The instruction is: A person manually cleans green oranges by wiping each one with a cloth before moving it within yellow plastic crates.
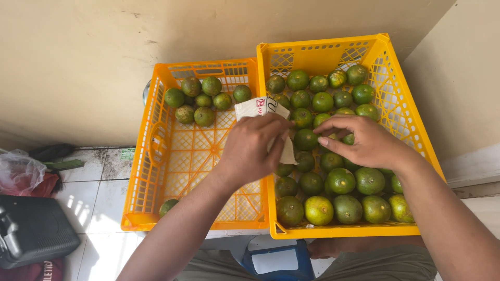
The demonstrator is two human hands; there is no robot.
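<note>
My left hand [252, 148] grips a white cloth [260, 108] over the seam between two yellow plastic crates. My right hand [364, 141] hovers over the right crate [401, 104], fingers curled around a green citrus fruit [306, 139] that also touches the cloth. That crate is filled with several green citrus fruits [341, 180]. The left crate [151, 171] holds several green fruits [204, 99] at its far end and one fruit [167, 206] in the near corner; the rest of its mesh floor is bare.
Both crates stand against a beige wall on a tiled floor [99, 192]. A black case [34, 229] and a plastic bag [18, 169] lie at the left. A blue and white object [276, 260] sits below the crates near my lap.
</note>
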